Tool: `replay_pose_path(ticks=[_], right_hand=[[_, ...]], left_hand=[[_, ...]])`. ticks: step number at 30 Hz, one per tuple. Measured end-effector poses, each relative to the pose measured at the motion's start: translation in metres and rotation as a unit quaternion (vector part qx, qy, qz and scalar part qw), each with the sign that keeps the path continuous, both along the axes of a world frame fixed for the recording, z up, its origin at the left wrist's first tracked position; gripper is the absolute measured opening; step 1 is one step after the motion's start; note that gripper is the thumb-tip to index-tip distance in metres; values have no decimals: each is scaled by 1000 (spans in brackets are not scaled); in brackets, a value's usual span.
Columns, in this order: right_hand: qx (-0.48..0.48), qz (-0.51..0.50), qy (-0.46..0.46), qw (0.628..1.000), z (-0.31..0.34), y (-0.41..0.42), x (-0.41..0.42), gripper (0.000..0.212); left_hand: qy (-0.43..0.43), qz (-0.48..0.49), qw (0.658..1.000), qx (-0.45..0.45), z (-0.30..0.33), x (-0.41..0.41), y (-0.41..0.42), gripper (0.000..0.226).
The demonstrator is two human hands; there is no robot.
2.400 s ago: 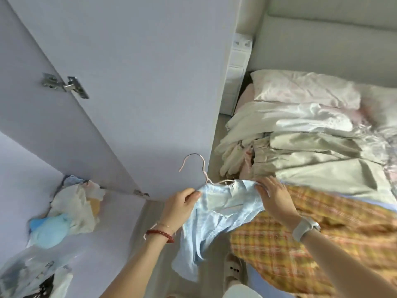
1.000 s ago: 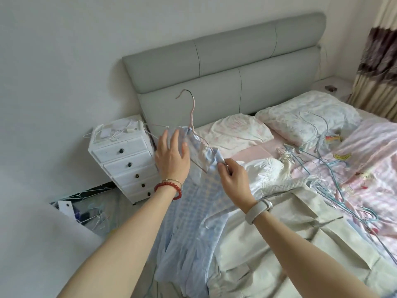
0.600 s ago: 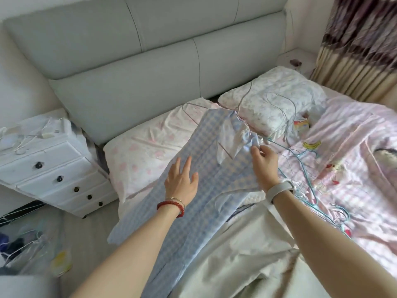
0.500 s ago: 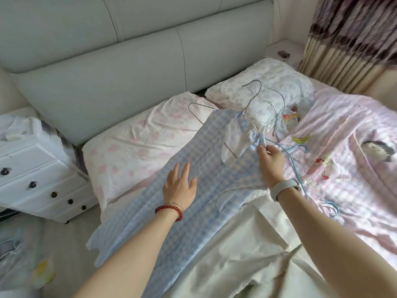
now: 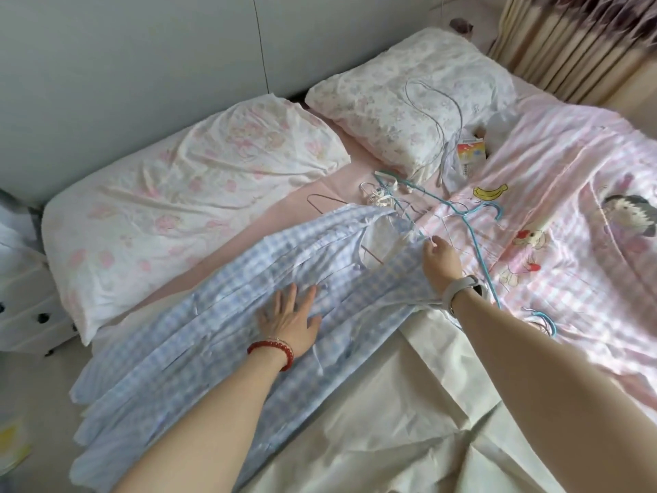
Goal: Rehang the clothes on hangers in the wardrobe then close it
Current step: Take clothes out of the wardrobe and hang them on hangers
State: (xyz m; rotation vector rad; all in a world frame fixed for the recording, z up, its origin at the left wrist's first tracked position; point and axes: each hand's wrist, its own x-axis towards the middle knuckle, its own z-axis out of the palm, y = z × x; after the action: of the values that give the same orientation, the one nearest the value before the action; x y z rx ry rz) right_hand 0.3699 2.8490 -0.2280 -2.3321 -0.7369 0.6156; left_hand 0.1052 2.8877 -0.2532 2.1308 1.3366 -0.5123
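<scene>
A blue-and-white checked garment (image 5: 199,336) lies spread lengthwise on the bed. A thin pink wire hanger (image 5: 321,201) sits in its neck, with the hook sticking out onto the pink sheet. My left hand (image 5: 289,316) lies flat on the middle of the garment, fingers straight. My right hand (image 5: 439,259) pinches the garment's shoulder edge near the collar. Several loose blue and white wire hangers (image 5: 462,215) lie tangled just beyond my right hand. The wardrobe is out of view.
Two floral pillows (image 5: 185,172) (image 5: 409,94) lie against the grey headboard (image 5: 142,48). A cream garment (image 5: 409,403) is spread near me. A pink cartoon quilt (image 5: 569,208) covers the right side. White drawers (image 5: 21,297) stand at the left, curtains (image 5: 586,40) at the far right.
I turned from the wardrobe to the bed. The checked garment on its hanger came down from the air and now lies flat, my left hand pressing on it.
</scene>
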Motion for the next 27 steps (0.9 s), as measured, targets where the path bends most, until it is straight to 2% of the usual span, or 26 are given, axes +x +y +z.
replay_pose_path(ticks=[2,5,8,12,14,17,23,25,27], right_hand=[[-23,34,-18,999,6,-4,-6,44],[-25,81,-93,992,30,-14,-23,49],[43,113,-122,985,67,-33,-60,48],[125,163,-103,973,115,-80,-135,45],[142,191,-94,967,131,-114,-178,43],[141,263,-105,949,139,-171,-239,42],[62,417,-102,901,126,-300,-324,44],[52,474,-83,875,123,-347,-347,44],[44,554,-86,827,118,-393,-370,43]], left_hand=[[-13,13,1000,14,14,-2,4,53],[-40,46,996,58,49,-10,4,53],[-85,93,984,129,95,-28,-11,54],[-134,131,943,273,153,-69,-64,54],[-141,160,928,306,172,-97,-102,53],[-130,234,912,311,183,-140,-168,51],[-71,320,915,234,159,-211,-347,51],[-73,354,906,219,152,-230,-420,50],[-71,404,888,210,147,-249,-492,48]])
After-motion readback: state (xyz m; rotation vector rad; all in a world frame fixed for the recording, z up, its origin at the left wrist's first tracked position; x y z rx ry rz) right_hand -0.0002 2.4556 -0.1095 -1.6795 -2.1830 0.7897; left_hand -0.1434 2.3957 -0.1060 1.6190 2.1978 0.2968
